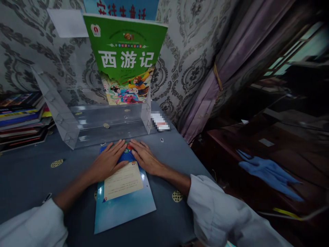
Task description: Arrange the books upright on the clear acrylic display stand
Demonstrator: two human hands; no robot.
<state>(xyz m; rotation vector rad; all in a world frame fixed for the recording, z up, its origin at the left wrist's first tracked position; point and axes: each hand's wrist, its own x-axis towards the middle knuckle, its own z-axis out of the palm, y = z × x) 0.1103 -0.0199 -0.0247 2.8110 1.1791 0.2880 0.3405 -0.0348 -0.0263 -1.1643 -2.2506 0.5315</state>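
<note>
A blue book (123, 212) with a cream text panel lies flat on the dark grey table. My left hand (110, 161) rests on its upper left part, fingers stretched out and pointing away from me. On the upper right part lies my right hand (145, 156), its fingers also extended and flat. Both hands cover much of the book's far end. Just beyond them stands a clear acrylic rack (110, 118). A green book (125, 65) with white Chinese characters stands upright at its back, partly covering a blue book (120, 8) behind.
A pile of books (23, 120) sits at the left. Right of the rack lies a small blurred-out white item (159, 121). Patterned wallpaper and a tied purple curtain (205, 92) close off the back. A blue cloth (267, 171) lies on a dark red surface at the right.
</note>
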